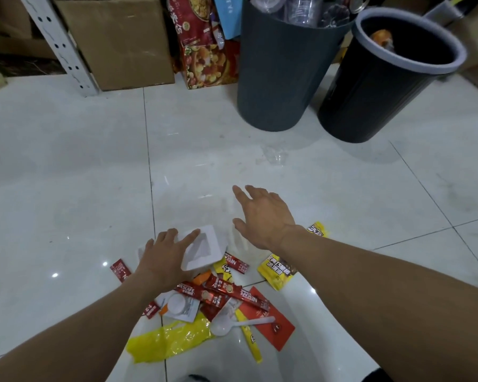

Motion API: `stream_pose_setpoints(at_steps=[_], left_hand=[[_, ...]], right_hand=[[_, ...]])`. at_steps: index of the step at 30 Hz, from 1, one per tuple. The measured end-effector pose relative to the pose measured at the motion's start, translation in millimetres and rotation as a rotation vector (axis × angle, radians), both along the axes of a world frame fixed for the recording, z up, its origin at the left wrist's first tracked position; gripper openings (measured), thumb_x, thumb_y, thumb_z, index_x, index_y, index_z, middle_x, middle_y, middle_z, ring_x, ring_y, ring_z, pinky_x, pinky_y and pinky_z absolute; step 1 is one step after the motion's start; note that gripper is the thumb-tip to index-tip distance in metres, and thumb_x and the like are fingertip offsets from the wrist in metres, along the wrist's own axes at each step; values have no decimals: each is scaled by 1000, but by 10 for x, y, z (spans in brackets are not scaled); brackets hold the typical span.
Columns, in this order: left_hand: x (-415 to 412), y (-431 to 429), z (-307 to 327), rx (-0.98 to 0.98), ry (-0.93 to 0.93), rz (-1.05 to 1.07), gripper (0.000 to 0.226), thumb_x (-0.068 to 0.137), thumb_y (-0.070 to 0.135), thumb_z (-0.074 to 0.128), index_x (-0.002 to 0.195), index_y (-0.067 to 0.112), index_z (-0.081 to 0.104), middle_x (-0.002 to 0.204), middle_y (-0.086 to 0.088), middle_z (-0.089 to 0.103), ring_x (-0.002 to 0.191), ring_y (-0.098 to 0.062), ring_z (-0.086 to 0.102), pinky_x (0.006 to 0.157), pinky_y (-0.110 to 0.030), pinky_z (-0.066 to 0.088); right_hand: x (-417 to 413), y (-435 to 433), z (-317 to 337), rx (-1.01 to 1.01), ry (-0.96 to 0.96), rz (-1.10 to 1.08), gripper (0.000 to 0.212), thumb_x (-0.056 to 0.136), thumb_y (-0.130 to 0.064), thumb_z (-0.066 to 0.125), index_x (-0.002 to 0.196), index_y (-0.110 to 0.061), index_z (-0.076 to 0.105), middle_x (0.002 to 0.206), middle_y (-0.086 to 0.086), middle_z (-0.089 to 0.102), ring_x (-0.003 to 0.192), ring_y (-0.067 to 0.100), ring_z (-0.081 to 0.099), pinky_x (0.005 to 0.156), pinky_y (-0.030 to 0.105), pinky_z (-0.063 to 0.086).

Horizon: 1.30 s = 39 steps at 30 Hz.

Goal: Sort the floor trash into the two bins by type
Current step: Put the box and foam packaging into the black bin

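White tray (204, 248) under the left hand's (163, 261) flat, ungripping fingers (190, 238) may skate on the glossy floor (66, 161), while the right hand (262, 216), spread and empty, could miss the clear cup (275, 156) beyond.

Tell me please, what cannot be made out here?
Head view, black bin: its dark inside hides all but one orange item.
Head view, grey bin: top edge cuts off its clear contents.
Head view, white tray: left hand covers part of it.
Head view, clear floor item: too faint to identify.
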State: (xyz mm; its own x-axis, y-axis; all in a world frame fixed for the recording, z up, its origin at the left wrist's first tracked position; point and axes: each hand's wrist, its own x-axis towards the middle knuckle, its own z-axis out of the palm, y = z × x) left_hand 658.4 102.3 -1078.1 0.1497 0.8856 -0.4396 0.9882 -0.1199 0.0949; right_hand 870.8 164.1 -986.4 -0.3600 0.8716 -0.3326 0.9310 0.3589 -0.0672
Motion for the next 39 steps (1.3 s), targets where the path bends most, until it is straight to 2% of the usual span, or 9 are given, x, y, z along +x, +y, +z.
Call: stream_pose_setpoints(at_steps=[5, 10, 14, 18, 21, 27, 33, 39], left_hand=[[61, 86, 120, 102, -22, -17, 104, 72, 62, 68, 152, 36, 8, 142, -7, 36, 127, -25, 36, 105, -39, 35], [142, 273, 374, 209, -96, -63, 107, 68, 58, 75, 152, 32, 15, 141, -6, 40, 125, -24, 39, 104, -38, 35], [213, 385, 572, 240, -134, -86, 110, 66, 59, 77, 152, 31, 14, 142, -3, 38, 127, -22, 36, 107, -37, 33], [280, 444, 686, 245, -150, -121, 112, 65, 56, 79, 152, 31, 14, 144, -2, 38, 127, -22, 36, 107, -36, 34], [336, 467, 736, 268, -195, -155, 114, 64, 54, 81, 153, 30, 14, 142, -2, 41, 124, -21, 38, 105, -36, 35], [402, 488, 787, 297, -229, -199, 116, 62, 54, 82, 153, 28, 14, 139, -1, 44, 123, -21, 39, 105, -37, 36], [314, 454, 771, 299, -208, -152, 117, 63, 58, 80, 153, 29, 10, 151, 0, 34, 138, -22, 30, 115, -46, 25], [95, 354, 694, 302, -173, -112, 109, 68, 58, 77, 152, 28, 15, 155, -1, 29, 143, -21, 26, 117, -45, 23]], right_hand=[[54, -5, 44, -42, 31, 42, 78, 96, -46, 48, 155, -22, 3, 161, 7, 15, 146, 24, 17, 117, 39, 19], [75, -26, 65, -107, 86, 111, 102, 81, -55, 67, 155, -25, 3, 162, 4, 11, 147, 21, 13, 117, 38, 17], [91, -27, 83, -105, 89, 119, 118, 70, -58, 76, 155, -25, 2, 162, 2, 6, 148, 20, 8, 118, 37, 15], [123, -28, 109, -81, 88, 127, 124, 66, -57, 80, 155, -23, 0, 163, 2, 2, 149, 20, 4, 119, 38, 13], [139, -38, 130, -65, 91, 134, 122, 66, -53, 81, 155, -20, 4, 162, 4, 8, 148, 20, 8, 118, 37, 15], [122, -36, 151, 3, 81, 136, 111, 69, -44, 82, 153, -15, 15, 148, 4, 32, 134, 23, 32, 106, 33, 32], [111, -39, 144, 23, 36, 37, 98, 68, -32, 82, 145, -10, 26, 134, 7, 39, 124, 24, 37, 91, 33, 47], [222, -27, 177, 34, 10, -172, 81, 67, -29, 82, 132, -8, 38, 122, 9, 43, 114, 25, 42, 72, 29, 40]])
